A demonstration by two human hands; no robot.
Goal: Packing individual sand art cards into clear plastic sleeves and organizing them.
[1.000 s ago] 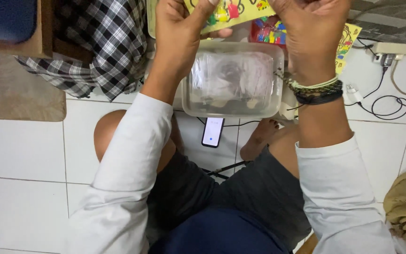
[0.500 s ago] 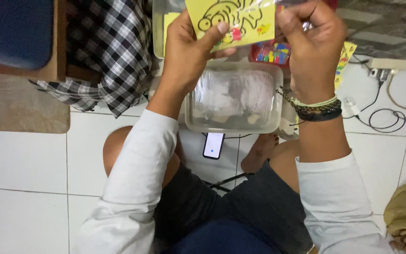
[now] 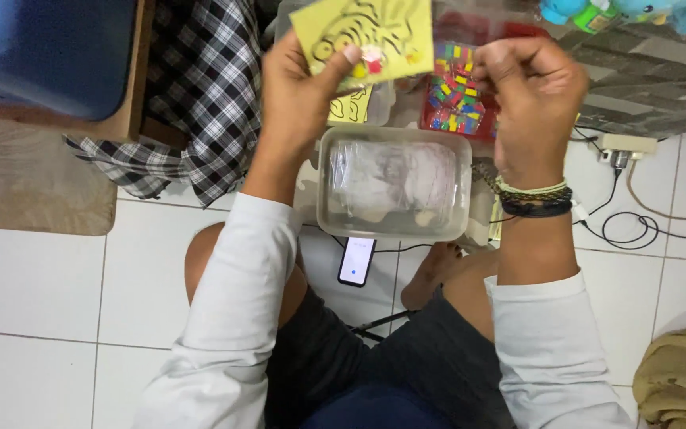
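My left hand (image 3: pixel 303 87) holds a yellow card with a black line drawing and small coloured spots (image 3: pixel 367 36) up in front of me, thumb pressed on its face. My right hand (image 3: pixel 529 99) is beside the card's right edge, fingers curled together; whether it pinches anything is unclear. Beaded and black bracelets (image 3: pixel 533 199) circle the right wrist. Below the hands a clear plastic lidded box (image 3: pixel 395 183) sits on the white tile floor. Another yellow card (image 3: pixel 351 107) lies behind it.
A red tray of several small coloured pieces (image 3: pixel 458 99) lies past the box. A phone (image 3: pixel 356 260) rests by my knee. A checked cloth (image 3: pixel 192 95) hangs at left under a blue seat (image 3: pixel 41 48). Cables and a power strip (image 3: pixel 621 147) lie at right.
The card has stayed in my left hand while my right hand let go of its edge and moved right. The view has shifted, showing more of the red tray.
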